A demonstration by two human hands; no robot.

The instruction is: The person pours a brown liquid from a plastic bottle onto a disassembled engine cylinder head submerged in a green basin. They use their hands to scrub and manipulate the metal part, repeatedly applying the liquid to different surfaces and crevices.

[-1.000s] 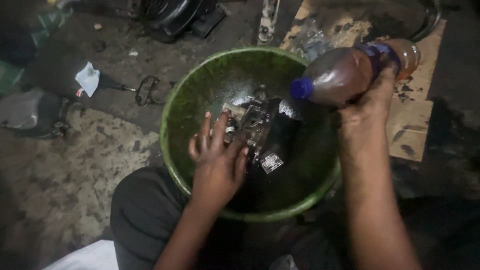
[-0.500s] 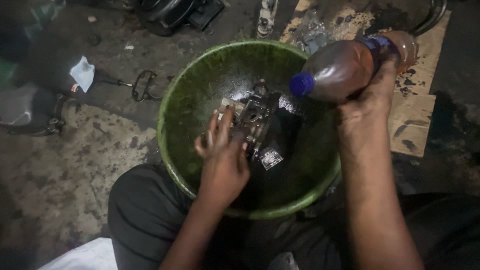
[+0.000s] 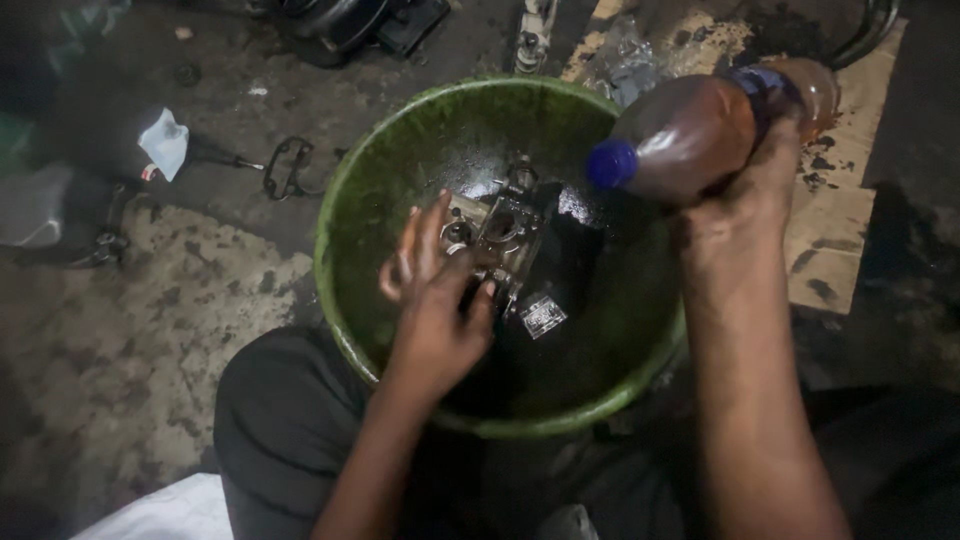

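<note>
**A:** Since a second ago your left hand (image 3: 432, 300) has closed in on the metal part (image 3: 500, 240). Fingers were splayed flat over it then; now they're curled round its near side, thumb against it. Your right hand (image 3: 745, 190) has barely shifted: wrapped tight round the brown bottle (image 3: 700, 130), tipped down, blue cap (image 3: 611, 164) over the bowl.

**B:** Cap on?

**A:** Looks on. I can't see any liquid leaving it. My read: you've gone from feeling the part to gripping it for turning or rinsing.

**B:** Where's the part sitting?

**A:** Inside the green bowl (image 3: 350, 210), left of centre, in dark fluid. A small square piece (image 3: 543, 315) lies just beside it, to the right of your left thumb.

**B:** Room to move?

**A:** The bowl wall is close behind your left knuckles, so little room that way; the right half of the basin is free. Bowl rim nearly touches your knee (image 3: 275, 420). The bottle overhangs the far right rim. Outside: pliers (image 3: 285, 168) and a white rag (image 3: 165, 142) on the floor to the left, well apart; cardboard (image 3: 835, 235) to the right.
</note>
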